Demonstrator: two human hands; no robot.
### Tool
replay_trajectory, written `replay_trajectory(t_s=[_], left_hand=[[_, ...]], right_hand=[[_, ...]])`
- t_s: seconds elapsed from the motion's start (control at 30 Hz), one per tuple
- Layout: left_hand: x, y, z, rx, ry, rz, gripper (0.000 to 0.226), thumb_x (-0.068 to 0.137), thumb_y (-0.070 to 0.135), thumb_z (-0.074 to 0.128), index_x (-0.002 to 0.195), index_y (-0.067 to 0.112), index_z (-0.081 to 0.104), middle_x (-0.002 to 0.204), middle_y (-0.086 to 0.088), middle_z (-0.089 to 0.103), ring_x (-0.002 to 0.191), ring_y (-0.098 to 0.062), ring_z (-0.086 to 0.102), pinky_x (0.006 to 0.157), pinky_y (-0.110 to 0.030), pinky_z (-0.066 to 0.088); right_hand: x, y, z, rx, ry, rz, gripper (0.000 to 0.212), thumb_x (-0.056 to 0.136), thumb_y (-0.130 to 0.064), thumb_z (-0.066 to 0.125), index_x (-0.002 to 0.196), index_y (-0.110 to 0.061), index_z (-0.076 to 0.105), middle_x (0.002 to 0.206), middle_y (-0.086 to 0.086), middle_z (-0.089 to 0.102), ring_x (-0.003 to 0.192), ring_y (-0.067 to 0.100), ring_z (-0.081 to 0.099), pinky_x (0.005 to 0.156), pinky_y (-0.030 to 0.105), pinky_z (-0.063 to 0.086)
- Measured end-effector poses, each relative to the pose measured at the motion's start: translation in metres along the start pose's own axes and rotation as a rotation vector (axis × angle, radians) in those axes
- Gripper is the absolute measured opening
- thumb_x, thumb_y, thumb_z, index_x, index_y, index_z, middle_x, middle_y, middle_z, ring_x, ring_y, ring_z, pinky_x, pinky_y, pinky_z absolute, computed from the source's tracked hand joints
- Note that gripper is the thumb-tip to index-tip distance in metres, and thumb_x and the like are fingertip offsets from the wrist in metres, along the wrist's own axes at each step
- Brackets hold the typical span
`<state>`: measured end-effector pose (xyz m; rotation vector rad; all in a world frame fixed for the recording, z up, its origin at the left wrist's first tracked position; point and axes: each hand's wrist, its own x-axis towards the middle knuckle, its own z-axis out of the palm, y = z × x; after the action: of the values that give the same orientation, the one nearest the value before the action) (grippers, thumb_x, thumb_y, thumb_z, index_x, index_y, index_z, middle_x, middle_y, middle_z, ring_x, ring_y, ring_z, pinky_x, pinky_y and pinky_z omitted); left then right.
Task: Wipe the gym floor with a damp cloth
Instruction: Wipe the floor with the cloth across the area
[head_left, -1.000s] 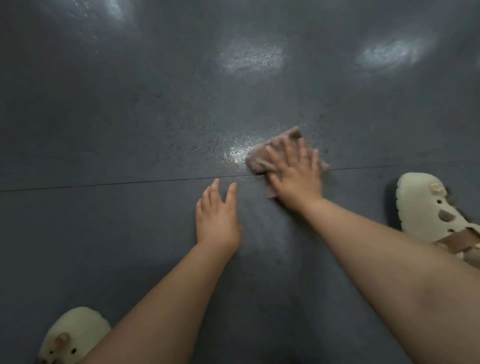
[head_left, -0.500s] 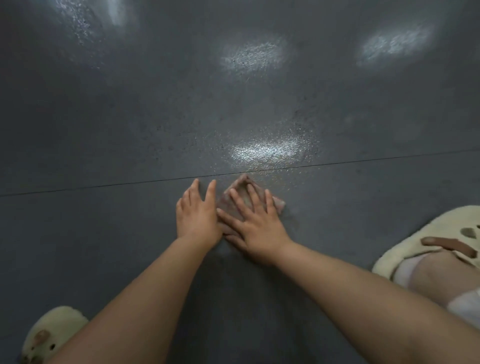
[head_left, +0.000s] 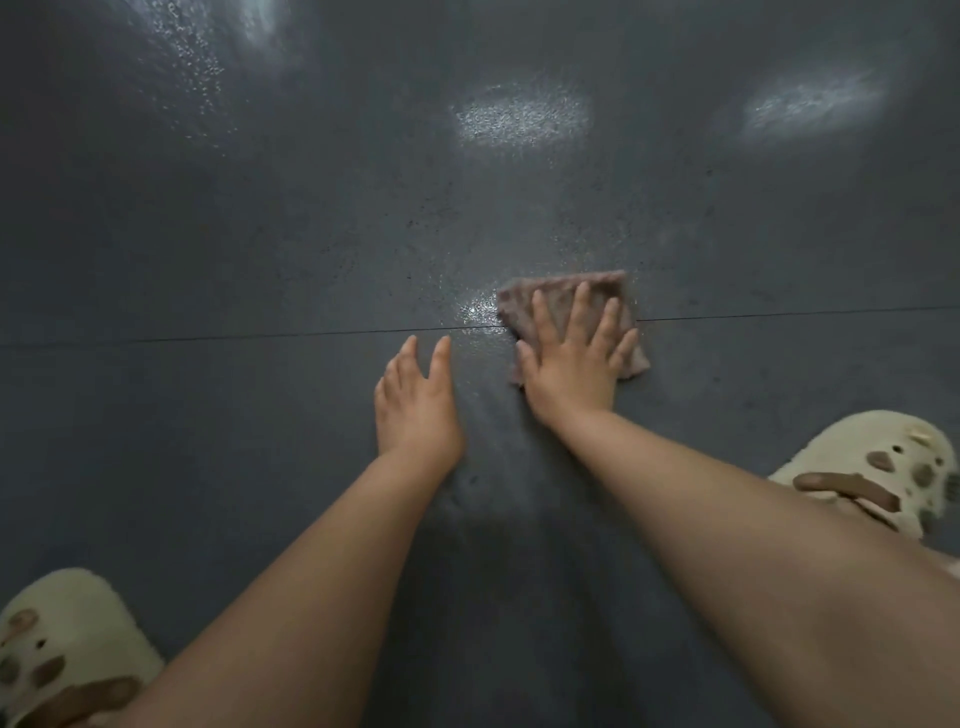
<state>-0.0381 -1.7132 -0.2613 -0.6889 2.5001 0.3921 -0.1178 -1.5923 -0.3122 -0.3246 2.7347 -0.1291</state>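
Your right hand (head_left: 574, 358) presses the cloth (head_left: 566, 301) flat with splayed fingers across the floor (head_left: 260, 249) seam for a broad wipe, while your open left hand (head_left: 415, 400) apparently braces your weight beside it.

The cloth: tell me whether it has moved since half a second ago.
Yes. The cloth has slid forward and rightward under the right hand; it now straddles the floor seam, having lain just short of it.
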Motion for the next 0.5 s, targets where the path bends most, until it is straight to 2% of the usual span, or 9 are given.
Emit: replay_trajectory(t_s=[0.07, 0.1, 0.2, 0.3, 0.4, 0.43, 0.5], left_hand=[[-0.005, 0.003, 0.004, -0.036, 0.012, -0.028, 0.087, 0.086, 0.012, 0.059, 0.151, 0.025, 0.002, 0.157, -0.010, -0.004, 0.144, -0.027, 0.004, 0.116, -0.034, 0.008], [-0.008, 0.004, 0.006, -0.056, 0.016, -0.041, 0.085, 0.087, 0.014, 0.059, 0.151, 0.025, 0.003, 0.157, -0.010, -0.003, 0.144, -0.027, 0.004, 0.116, -0.034, 0.008], [-0.015, 0.011, 0.011, -0.090, 0.021, -0.075, 0.087, 0.086, 0.026, 0.065, 0.151, 0.027, 0.006, 0.157, -0.009, -0.002, 0.144, -0.026, 0.004, 0.116, -0.035, 0.009], [-0.020, 0.025, 0.016, -0.102, 0.008, -0.077, 0.099, 0.079, 0.037, 0.073, 0.151, 0.026, 0.006, 0.157, -0.009, -0.002, 0.144, -0.026, 0.005, 0.116, -0.035, 0.010], [-0.021, 0.043, 0.021, -0.094, 0.012, -0.041, 0.090, 0.085, 0.031, 0.067, 0.151, 0.025, 0.006, 0.157, -0.009, -0.001, 0.144, -0.027, 0.007, 0.115, -0.035, 0.013], [-0.021, 0.050, 0.022, -0.077, 0.007, -0.024, 0.088, 0.087, 0.026, 0.065, 0.151, 0.025, 0.005, 0.157, -0.009, -0.001, 0.144, -0.027, 0.007, 0.115, -0.035, 0.013], [-0.022, 0.064, 0.027, -0.044, -0.013, 0.000, 0.090, 0.086, 0.019, 0.064, 0.151, 0.025, 0.003, 0.157, -0.009, -0.001, 0.144, -0.026, 0.007, 0.115, -0.034, 0.013]], right_hand=[[-0.028, -0.008, 0.015, -0.042, -0.033, -0.213, 0.060, 0.096, -0.054, 0.028, 0.149, -0.042, 0.003, 0.158, 0.008, -0.015, 0.141, 0.042, -0.018, 0.107, 0.059, -0.018], [-0.042, -0.007, 0.023, -0.063, -0.037, -0.338, 0.058, 0.094, -0.056, 0.026, 0.148, -0.043, 0.012, 0.159, 0.009, -0.007, 0.142, 0.043, -0.014, 0.107, 0.059, -0.016], [-0.063, 0.008, 0.032, -0.125, -0.033, -0.640, 0.054, 0.088, -0.054, 0.028, 0.137, -0.039, 0.045, 0.151, 0.013, 0.033, 0.138, 0.048, 0.021, 0.108, 0.067, 0.006], [-0.047, 0.037, 0.028, -0.191, -0.047, -0.802, 0.052, 0.088, -0.054, 0.031, 0.134, -0.038, 0.050, 0.147, 0.010, 0.041, 0.135, 0.045, 0.031, 0.112, 0.060, 0.014], [-0.024, 0.072, 0.016, -0.193, -0.036, -0.674, 0.055, 0.086, -0.055, 0.031, 0.135, -0.038, 0.049, 0.146, 0.009, 0.042, 0.134, 0.044, 0.034, 0.110, 0.057, 0.023], [-0.017, 0.086, 0.010, -0.181, -0.023, -0.593, 0.059, 0.085, -0.056, 0.027, 0.138, -0.037, 0.044, 0.149, 0.009, 0.038, 0.136, 0.045, 0.029, 0.109, 0.058, 0.021], [-0.006, 0.118, 0.001, -0.160, 0.003, -0.391, 0.069, 0.081, -0.061, 0.013, 0.145, -0.039, 0.022, 0.158, 0.006, 0.016, 0.144, 0.041, 0.007, 0.113, 0.055, 0.005]])
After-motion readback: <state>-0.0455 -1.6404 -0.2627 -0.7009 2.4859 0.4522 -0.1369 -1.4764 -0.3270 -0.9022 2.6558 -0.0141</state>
